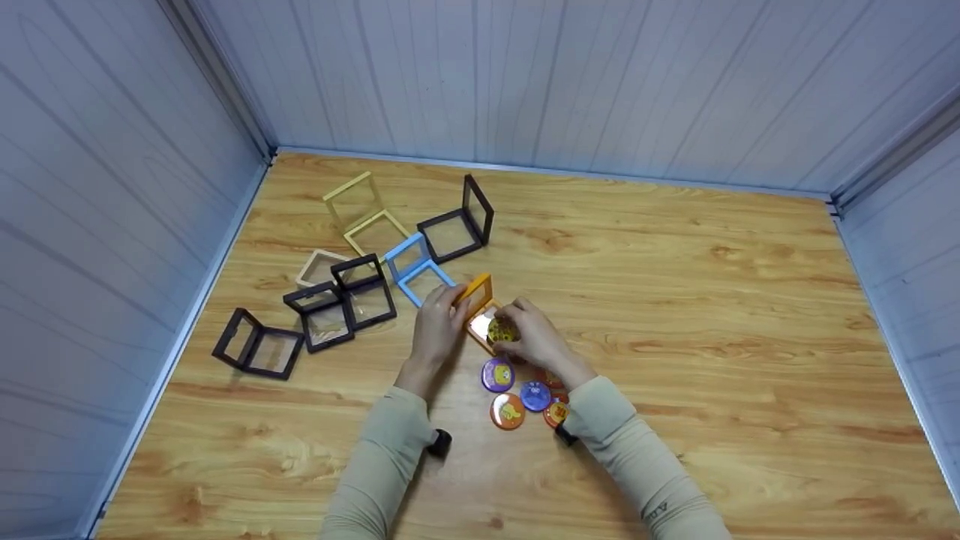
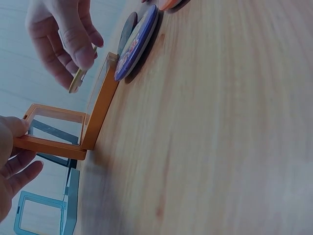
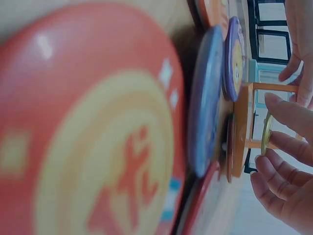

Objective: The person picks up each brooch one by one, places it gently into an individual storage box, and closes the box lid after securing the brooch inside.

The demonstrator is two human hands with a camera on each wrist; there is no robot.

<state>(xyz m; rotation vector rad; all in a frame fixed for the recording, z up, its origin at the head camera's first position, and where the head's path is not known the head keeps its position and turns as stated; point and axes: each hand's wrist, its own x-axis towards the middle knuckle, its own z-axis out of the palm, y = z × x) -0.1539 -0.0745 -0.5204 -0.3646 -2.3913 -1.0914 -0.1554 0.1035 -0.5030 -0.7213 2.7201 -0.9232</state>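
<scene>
My left hand (image 1: 437, 324) pinches the raised lid of an orange hinged display frame (image 2: 99, 115), which stands open on the table. Over its lower half, my right hand (image 1: 540, 335) holds a round yellow badge (image 1: 498, 332) by its edge, between thumb and fingers. The right wrist view shows this badge (image 3: 266, 134) nearly edge-on, tilted upright. Close in front of the frame lie a purple badge (image 1: 497, 375), a blue badge (image 1: 535, 396), an orange badge (image 1: 508, 412) and a red badge (image 1: 555, 413), the last partly hidden by the right sleeve.
Left of the hands stand more hinged frames, all opened: a light blue one (image 1: 406, 278), a yellow one (image 1: 363, 226), a black one (image 1: 459, 256) at the back and several other dark ones (image 1: 328, 348). A pale frame (image 1: 303, 274) lies behind these. Walls (image 1: 525, 82) enclose the wooden table (image 1: 712, 337).
</scene>
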